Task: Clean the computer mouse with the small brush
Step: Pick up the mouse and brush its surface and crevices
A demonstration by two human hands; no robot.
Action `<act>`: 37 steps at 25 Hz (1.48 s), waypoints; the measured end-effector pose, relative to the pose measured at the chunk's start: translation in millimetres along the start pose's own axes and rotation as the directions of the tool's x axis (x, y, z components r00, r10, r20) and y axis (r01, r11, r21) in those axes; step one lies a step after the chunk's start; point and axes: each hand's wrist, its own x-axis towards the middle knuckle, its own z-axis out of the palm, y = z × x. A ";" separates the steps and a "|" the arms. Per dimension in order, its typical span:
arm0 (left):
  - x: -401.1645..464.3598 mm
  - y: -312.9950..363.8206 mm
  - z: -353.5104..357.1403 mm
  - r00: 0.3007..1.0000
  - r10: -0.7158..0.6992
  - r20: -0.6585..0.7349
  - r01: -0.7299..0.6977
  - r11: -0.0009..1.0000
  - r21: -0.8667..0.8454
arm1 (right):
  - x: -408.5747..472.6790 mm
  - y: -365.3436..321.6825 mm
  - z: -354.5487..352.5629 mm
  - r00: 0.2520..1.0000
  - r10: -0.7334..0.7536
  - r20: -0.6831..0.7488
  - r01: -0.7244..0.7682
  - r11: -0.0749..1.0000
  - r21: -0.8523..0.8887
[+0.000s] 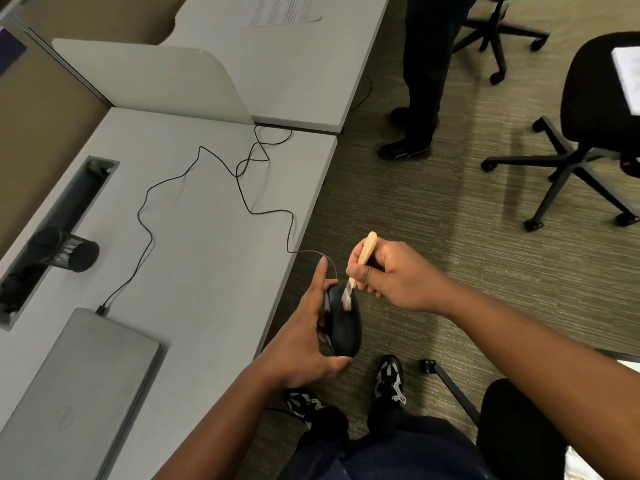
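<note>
Mouse [343, 322] off desk [207, 237] edge, cable [194, 168] to laptop [79, 386].

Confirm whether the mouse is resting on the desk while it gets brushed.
No: the left hand holds the mouse off the desk edge, above the carpet.

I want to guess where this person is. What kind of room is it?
Most likely an office. There are grey desks with divider panels, a closed laptop, and rolling office chairs on carpet. The hands hold a wired computer mouse and a small brush.
</note>
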 end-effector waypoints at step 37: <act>-1.0 0.5 -0.9 1.000 -0.023 -0.008 0.022 0.999 -0.033 | -3.4 24.4 5.2 0.983 -0.026 -0.180 0.075 0.960 0.271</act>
